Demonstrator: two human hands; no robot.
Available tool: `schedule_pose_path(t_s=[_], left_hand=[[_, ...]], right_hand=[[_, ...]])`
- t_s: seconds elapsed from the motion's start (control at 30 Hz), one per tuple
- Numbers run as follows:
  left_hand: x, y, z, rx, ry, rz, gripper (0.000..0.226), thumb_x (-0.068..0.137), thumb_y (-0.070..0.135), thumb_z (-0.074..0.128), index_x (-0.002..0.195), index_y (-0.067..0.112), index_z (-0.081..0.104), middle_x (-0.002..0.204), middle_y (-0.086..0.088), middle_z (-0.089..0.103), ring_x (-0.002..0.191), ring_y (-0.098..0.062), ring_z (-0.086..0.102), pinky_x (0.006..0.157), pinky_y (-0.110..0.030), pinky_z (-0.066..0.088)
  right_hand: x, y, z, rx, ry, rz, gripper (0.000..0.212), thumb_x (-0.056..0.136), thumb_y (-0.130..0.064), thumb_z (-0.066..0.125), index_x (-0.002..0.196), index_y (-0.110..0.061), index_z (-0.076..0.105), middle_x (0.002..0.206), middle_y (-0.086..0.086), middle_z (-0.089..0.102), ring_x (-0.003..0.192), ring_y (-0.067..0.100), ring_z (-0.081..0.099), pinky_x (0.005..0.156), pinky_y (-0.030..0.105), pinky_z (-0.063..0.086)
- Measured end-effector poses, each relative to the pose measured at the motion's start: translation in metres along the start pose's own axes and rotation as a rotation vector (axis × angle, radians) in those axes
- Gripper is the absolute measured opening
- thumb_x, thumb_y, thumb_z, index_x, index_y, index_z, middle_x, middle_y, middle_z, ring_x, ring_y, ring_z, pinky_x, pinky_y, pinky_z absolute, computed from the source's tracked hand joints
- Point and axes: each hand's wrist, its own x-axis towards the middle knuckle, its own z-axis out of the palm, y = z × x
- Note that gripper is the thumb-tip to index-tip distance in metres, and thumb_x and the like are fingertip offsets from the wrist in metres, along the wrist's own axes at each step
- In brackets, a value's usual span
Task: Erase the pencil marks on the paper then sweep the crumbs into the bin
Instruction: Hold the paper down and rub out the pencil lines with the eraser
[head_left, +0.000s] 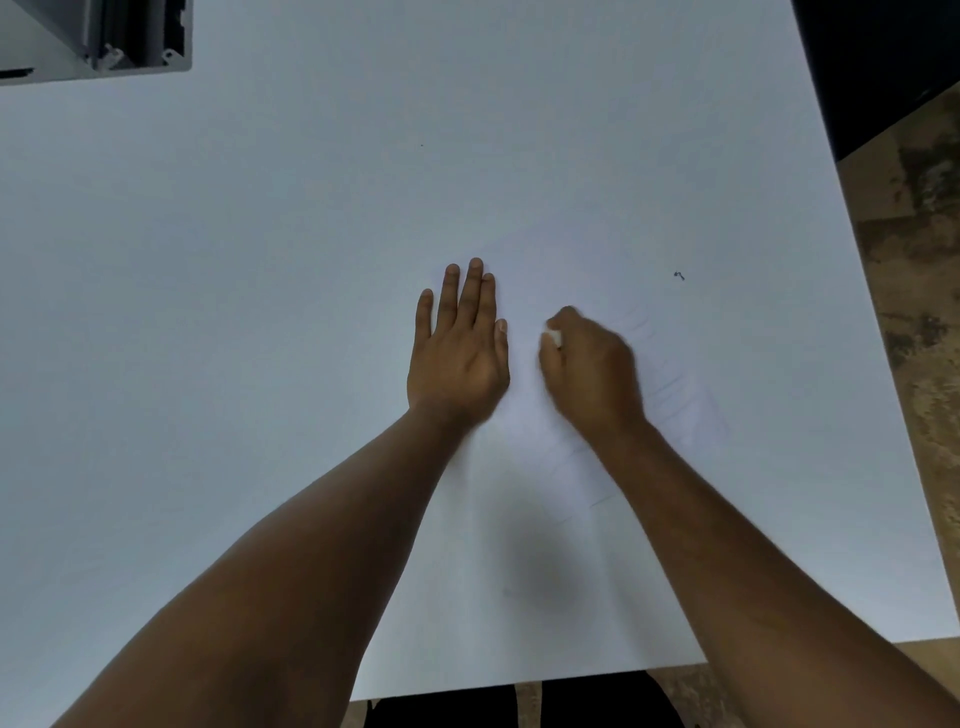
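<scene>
Head view. The paper (571, 270) lies on the white tabletop (260, 260), right of centre, nearer the front edge than the back. It is turned askew: its long axis appears to run from the front edge up toward the back-right corner, though its outline is faint against the surface.

The left hand (460, 348) lies flat on the paper's left margin, fingers straight and close together, pressing it down. The right hand (589, 366) is curled round a small white eraser (554, 336), held at the fingertips, blurred. Faint pencil marks (670, 387) show just right of that hand. A dark speck (679, 276) sits near the right edge. A grey frame (140, 52) occupies the back-left corner. No bin is visible.

Risks, as judged: hard strokes could crease or shift the sheet if the holding hand slackens; crumbs could scatter off the right edge.
</scene>
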Motion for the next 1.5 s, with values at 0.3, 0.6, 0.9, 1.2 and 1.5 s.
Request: schedule_pose_path(t_s=[0.3, 0.6, 0.9, 1.2, 1.5], left_hand=[[-0.002, -0.006, -0.008, -0.082, -0.048, 0.059, 0.066, 0.108, 0.048, 0.018, 0.164, 0.014, 0.004, 0.172, -0.003, -0.005, 0.158, -0.02, -0.012, 0.128, -0.041, -0.008], [-0.024, -0.043, -0.019, 0.129, -0.179, 0.338, 0.103, 0.091, 0.086, 0.021, 0.165, 0.016, 0.001, 0.172, -0.004, -0.013, 0.157, -0.021, -0.018, 0.127, -0.055, -0.002], [-0.026, -0.042, -0.019, 0.127, -0.117, 0.349, 0.111, 0.088, 0.088, 0.026, 0.164, 0.008, 0.009, 0.172, -0.007, -0.003, 0.159, -0.022, -0.008, 0.126, -0.056, 0.003], [-0.025, -0.042, -0.019, 0.123, -0.138, 0.33, 0.114, 0.087, 0.09, 0.025, 0.164, 0.009, 0.001, 0.172, -0.005, -0.01, 0.158, -0.022, -0.015, 0.127, -0.055, -0.001], [-0.024, -0.041, -0.021, 0.112, -0.166, 0.324, 0.115, 0.086, 0.091, 0.023, 0.164, 0.01, -0.004, 0.171, -0.004, -0.015, 0.156, -0.02, -0.02, 0.127, -0.052, -0.002]], right_hand=[[0.0, 0.025, -0.019, 0.275, 0.061, 0.348, 0.01, 0.093, -0.018, 0.061, 0.097, -0.01, 0.065, 0.069, -0.002, 0.055, 0.062, 0.011, 0.049, 0.058, 0.011, 0.038], [-0.003, -0.001, -0.01, 0.218, 0.016, 0.214, 0.014, 0.096, -0.019, 0.06, 0.103, -0.008, 0.065, 0.068, -0.012, 0.051, 0.06, 0.003, 0.049, 0.059, 0.009, 0.036], [-0.004, -0.033, 0.012, 0.054, -0.159, -0.126, 0.012, 0.093, -0.016, 0.059, 0.098, -0.006, 0.064, 0.074, 0.005, 0.064, 0.066, 0.026, 0.06, 0.061, 0.031, 0.046], [0.011, -0.015, 0.005, 0.057, 0.021, 0.091, 0.012, 0.092, -0.015, 0.057, 0.094, -0.005, 0.063, 0.071, 0.01, 0.066, 0.065, 0.028, 0.062, 0.061, 0.026, 0.04], [0.01, -0.002, 0.001, -0.014, 0.038, 0.049, 0.017, 0.092, -0.02, 0.054, 0.091, -0.005, 0.062, 0.074, 0.013, 0.066, 0.067, 0.034, 0.063, 0.061, 0.033, 0.046]])
